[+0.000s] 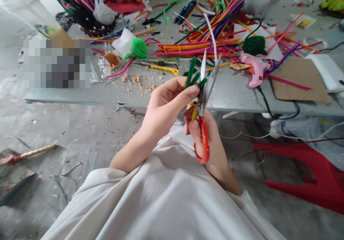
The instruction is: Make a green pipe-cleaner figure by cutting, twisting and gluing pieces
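My left hand [166, 105] pinches a bundle of green pipe cleaner pieces [194, 75] between thumb and fingers, just in front of the table edge. My right hand [206, 139] grips orange-handled scissors [204, 103], blades apart and pointing up around the green pieces. Both hands are held above my lap, which is covered by a white garment.
The grey table [231, 93] carries a heap of coloured pipe cleaners [212, 35], a pink glue gun [256, 69], a yellow utility knife [161, 66], green yarn balls [139, 48], and cardboard [298, 80]. A red plastic stool [306, 172] lies on the floor at the right.
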Motion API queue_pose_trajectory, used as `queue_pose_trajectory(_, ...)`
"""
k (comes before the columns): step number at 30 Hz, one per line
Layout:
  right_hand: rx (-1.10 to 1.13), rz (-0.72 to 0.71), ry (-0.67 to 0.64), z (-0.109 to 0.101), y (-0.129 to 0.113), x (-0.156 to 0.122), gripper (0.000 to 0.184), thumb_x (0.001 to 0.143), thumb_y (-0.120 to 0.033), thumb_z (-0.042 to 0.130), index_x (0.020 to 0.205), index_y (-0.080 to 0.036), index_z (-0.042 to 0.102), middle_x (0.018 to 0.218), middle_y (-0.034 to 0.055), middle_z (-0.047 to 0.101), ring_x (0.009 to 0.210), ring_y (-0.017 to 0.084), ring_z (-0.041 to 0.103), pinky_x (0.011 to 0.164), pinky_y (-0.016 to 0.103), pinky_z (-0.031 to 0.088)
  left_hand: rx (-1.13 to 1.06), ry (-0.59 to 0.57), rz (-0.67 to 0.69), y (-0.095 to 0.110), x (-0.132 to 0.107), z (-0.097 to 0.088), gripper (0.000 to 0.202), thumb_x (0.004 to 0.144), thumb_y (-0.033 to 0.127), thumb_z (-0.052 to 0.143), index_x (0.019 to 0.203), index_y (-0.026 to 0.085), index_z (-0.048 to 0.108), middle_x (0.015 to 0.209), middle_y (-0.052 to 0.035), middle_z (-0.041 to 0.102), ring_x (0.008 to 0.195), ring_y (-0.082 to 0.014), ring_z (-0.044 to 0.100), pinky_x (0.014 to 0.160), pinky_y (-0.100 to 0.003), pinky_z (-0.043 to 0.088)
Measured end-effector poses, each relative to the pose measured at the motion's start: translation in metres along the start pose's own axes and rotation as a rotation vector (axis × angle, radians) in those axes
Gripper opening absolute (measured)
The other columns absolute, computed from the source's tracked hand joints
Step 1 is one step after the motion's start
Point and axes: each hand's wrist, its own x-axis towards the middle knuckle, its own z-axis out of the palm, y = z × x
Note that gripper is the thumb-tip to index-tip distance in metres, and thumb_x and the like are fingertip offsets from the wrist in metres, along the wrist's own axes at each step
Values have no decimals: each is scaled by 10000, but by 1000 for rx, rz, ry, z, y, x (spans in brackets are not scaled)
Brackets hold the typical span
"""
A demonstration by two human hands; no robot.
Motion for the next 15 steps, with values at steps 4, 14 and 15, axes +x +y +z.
queue_pose_trajectory(4, -3, -10, -21, -1, -1, 1, 219, 1005, -441, 542, 986, -235, 469, 804, -20, 498, 722, 154, 477, 667, 333, 374, 21, 11, -5, 0, -1, 0, 265, 866, 444, 750, 788, 219, 634, 652, 25, 581, 560, -89, 597, 454, -208, 501)
queue_pose_trajectory(14, 15, -15, 76, 8, -2, 2, 290, 1001, -530, 521, 953, -245, 513, 741, -20, 512, 636, 151, 475, 581, 331, 359, 17, 31, -5, 0, -5, 2, 254, 882, 433, 737, 789, 217, 640, 649, 38, 583, 534, -76, 609, 443, -194, 508)
queue_pose_trajectory(15, 15, -13, 81, 8, -2, 2, 296, 1005, -535, 510, 950, -244, 512, 733, -23, 505, 626, 147, 471, 572, 329, 350, 22, 35, -4, 0, -5, 2, 256, 880, 442, 737, 794, 219, 644, 648, 39, 584, 533, -76, 612, 440, -191, 508)
